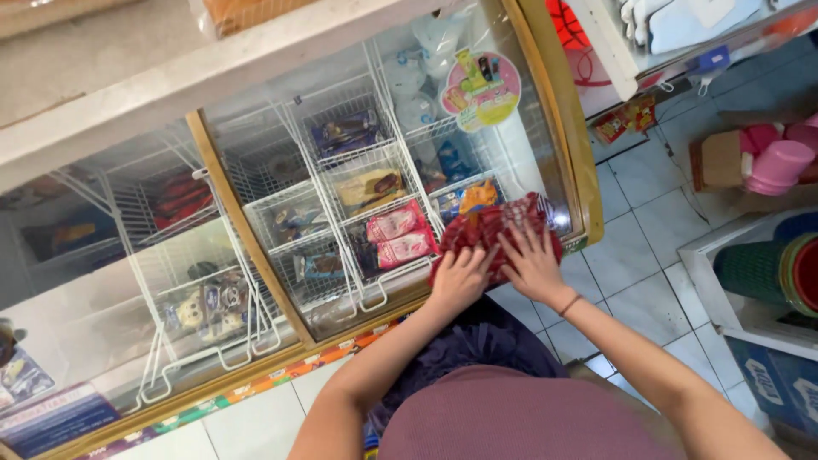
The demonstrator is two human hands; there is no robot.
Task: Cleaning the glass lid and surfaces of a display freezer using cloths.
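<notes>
A red patterned bag [490,228] lies on the glass lid of a chest freezer [256,281], near its right front corner. My left hand [457,277] rests on the bag's near left part with the fingers curled over it. Flat on the bag's near right part lies my right hand [530,262], fingers spread. A thin band circles my right wrist. Whether either hand grips the bag or only presses on it is unclear.
Under the glass, white wire baskets [358,183] hold wrapped ice creams. A round sticker [481,89] sits on the lid at the far right. Pink plastic cups [780,162] and green and red tubs [771,268] stand to the right over a tiled floor [635,247].
</notes>
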